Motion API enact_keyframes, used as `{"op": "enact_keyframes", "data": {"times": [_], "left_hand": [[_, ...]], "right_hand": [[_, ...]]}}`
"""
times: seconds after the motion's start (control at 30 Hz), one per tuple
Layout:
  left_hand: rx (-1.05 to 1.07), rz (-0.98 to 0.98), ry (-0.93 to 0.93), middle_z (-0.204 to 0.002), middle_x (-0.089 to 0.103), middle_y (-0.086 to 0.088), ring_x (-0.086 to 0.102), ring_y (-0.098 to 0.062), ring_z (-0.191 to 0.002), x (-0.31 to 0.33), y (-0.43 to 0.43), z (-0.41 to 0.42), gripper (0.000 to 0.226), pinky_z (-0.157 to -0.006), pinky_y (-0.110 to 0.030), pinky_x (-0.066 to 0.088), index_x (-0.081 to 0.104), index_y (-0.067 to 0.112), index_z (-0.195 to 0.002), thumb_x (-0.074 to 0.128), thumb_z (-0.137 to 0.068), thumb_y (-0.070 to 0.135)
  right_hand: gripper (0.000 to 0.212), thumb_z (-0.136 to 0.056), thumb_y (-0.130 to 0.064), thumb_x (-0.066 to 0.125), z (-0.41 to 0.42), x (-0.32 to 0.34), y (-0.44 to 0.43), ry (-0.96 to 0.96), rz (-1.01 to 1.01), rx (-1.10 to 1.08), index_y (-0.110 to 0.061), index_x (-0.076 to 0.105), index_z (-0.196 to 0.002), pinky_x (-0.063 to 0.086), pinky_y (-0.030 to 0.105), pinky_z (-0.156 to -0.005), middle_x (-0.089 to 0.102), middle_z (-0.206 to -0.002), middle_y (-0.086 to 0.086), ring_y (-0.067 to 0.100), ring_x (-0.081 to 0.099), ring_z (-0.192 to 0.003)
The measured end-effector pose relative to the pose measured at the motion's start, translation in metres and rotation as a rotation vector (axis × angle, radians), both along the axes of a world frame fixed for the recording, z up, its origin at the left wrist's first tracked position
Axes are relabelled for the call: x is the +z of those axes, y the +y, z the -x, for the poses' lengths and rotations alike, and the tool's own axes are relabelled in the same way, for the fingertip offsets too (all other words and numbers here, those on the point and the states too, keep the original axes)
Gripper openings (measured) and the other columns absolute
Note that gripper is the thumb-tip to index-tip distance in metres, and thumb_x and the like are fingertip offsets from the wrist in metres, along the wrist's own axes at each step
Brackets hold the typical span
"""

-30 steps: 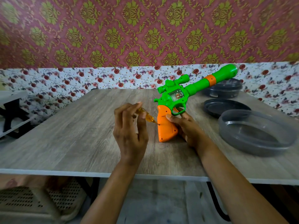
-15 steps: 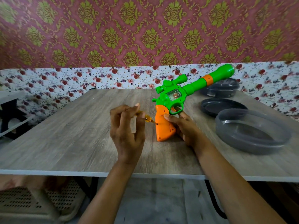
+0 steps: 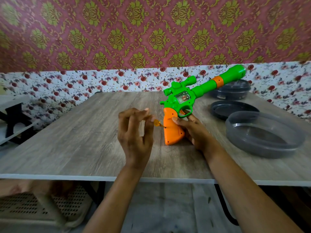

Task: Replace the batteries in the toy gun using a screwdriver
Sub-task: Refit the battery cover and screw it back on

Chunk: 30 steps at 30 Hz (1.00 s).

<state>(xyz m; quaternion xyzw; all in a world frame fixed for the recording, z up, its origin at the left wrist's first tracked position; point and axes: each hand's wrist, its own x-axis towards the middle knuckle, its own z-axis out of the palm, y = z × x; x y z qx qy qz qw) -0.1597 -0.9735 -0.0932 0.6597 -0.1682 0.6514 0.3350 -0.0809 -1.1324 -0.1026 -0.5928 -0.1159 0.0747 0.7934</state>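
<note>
A green toy gun [image 3: 198, 91] with an orange grip [image 3: 173, 130] stands butt-down on the wooden table [image 3: 75, 145], barrel slanting up to the right. My right hand [image 3: 195, 132] grips the orange handle from the right, thumb across its face. My left hand [image 3: 134, 133] pinches a small screwdriver [image 3: 158, 123] with an amber handle; its tip meets a screw hole on the left edge of the grip. Most of the screwdriver is hidden behind my fingers.
A translucent grey round container [image 3: 264, 135] lies at the right of the table. Behind it sit a dark lid [image 3: 234, 109] and another dark lidded container [image 3: 232, 91]. A pale perforated stool [image 3: 33, 209] stands under the table's left front.
My left hand's fingers have shifted around the screwdriver while its tip stays at the grip. The gun and my right hand hold the same pose.
</note>
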Motion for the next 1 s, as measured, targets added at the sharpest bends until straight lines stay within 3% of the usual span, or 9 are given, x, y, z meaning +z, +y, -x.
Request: {"op": "enact_keyframes", "data": {"times": [0.17,0.33,0.4,0.47,0.57,0.7,0.8,0.87,1.0], "left_hand": [[0.014,0.027,0.048,-0.11,0.062,0.002,0.057,-0.007,-0.096,0.0023,-0.0034,0.0016,0.026,-0.076,-0.027,0.047,0.048,0.015,-0.118,0.048,-0.092,0.009],[-0.019,-0.047,0.019,-0.128,0.056,-0.005,0.056,-0.014,-0.113,0.0003,-0.0021,0.0007,0.029,-0.081,-0.034,0.049,0.054,0.012,-0.122,0.045,-0.094,0.01],[-0.033,-0.049,0.016,-0.124,0.053,-0.006,0.057,-0.021,-0.104,0.0009,-0.0018,0.0007,0.025,-0.079,-0.033,0.049,0.057,0.015,-0.118,0.048,-0.095,0.019],[-0.028,-0.036,0.009,-0.108,0.051,-0.003,0.053,-0.015,-0.096,0.0011,-0.0004,0.0006,0.018,-0.073,-0.031,0.048,0.059,0.016,-0.11,0.052,-0.094,0.022],[-0.024,-0.01,0.02,-0.096,0.053,0.004,0.055,-0.013,-0.086,0.0018,-0.0005,0.0021,0.008,-0.065,-0.042,0.049,0.054,0.017,-0.099,0.053,-0.094,0.021],[-0.061,0.012,0.089,-0.122,0.056,0.011,0.059,-0.008,-0.102,0.003,-0.0041,0.0026,0.03,-0.078,-0.044,0.052,0.043,0.016,-0.126,0.041,-0.097,0.021],[-0.065,-0.03,0.112,-0.135,0.05,-0.006,0.055,-0.019,-0.121,0.0007,-0.0038,0.0008,0.035,-0.091,-0.042,0.05,0.041,0.011,-0.132,0.036,-0.098,0.014],[-0.079,-0.048,0.107,-0.139,0.046,-0.014,0.047,-0.015,-0.129,0.0004,-0.0035,0.0003,0.034,-0.097,-0.032,0.046,0.045,0.008,-0.131,0.036,-0.099,0.018],[-0.008,-0.05,0.041,-0.113,0.046,-0.004,0.05,-0.022,-0.097,0.0004,-0.0013,-0.0011,0.025,-0.077,-0.032,0.046,0.057,0.017,-0.118,0.047,-0.097,0.027]], "right_hand": [[0.053,-0.085,-0.007,0.062,-0.0008,0.0,0.0013,-0.001,-0.028,-0.007,-0.015,0.046,-0.134,0.057,0.028,-0.063,0.066,-0.111,0.002,0.01,0.07,-0.084],[0.053,-0.085,-0.008,0.062,-0.0014,-0.0006,0.0008,-0.01,-0.009,0.006,-0.016,0.045,-0.135,0.057,0.026,-0.062,0.066,-0.111,0.001,0.01,0.07,-0.084],[0.052,-0.086,-0.008,0.061,-0.0016,-0.0009,0.0008,-0.014,-0.008,0.006,-0.016,0.045,-0.135,0.057,0.026,-0.063,0.066,-0.11,0.0,0.01,0.069,-0.085],[0.052,-0.086,-0.008,0.061,-0.0022,-0.0011,0.0007,-0.012,-0.008,0.006,-0.016,0.045,-0.134,0.057,0.025,-0.063,0.066,-0.111,0.0,0.011,0.068,-0.088],[0.054,-0.085,-0.009,0.062,-0.0033,-0.0019,0.0008,-0.011,-0.005,0.011,-0.016,0.044,-0.135,0.057,0.026,-0.065,0.064,-0.118,0.003,0.014,0.067,-0.094],[0.057,-0.083,-0.011,0.064,-0.0056,-0.0034,0.001,-0.004,0.0,0.006,-0.018,0.043,-0.136,0.057,0.03,-0.069,0.062,-0.125,0.006,0.018,0.066,-0.1],[0.057,-0.083,-0.013,0.065,-0.0064,-0.0031,0.0006,0.0,0.021,0.003,-0.02,0.044,-0.136,0.057,0.032,-0.072,0.062,-0.125,0.005,0.019,0.065,-0.101],[0.058,-0.083,-0.014,0.066,-0.0069,-0.0034,0.0005,-0.003,0.026,0.006,-0.021,0.044,-0.136,0.056,0.034,-0.074,0.062,-0.124,0.005,0.019,0.065,-0.102],[0.056,-0.083,-0.015,0.065,-0.0068,-0.0046,-0.0002,-0.012,0.032,0.012,-0.022,0.045,-0.135,0.056,0.033,-0.073,0.062,-0.124,0.003,0.018,0.065,-0.102]]}}
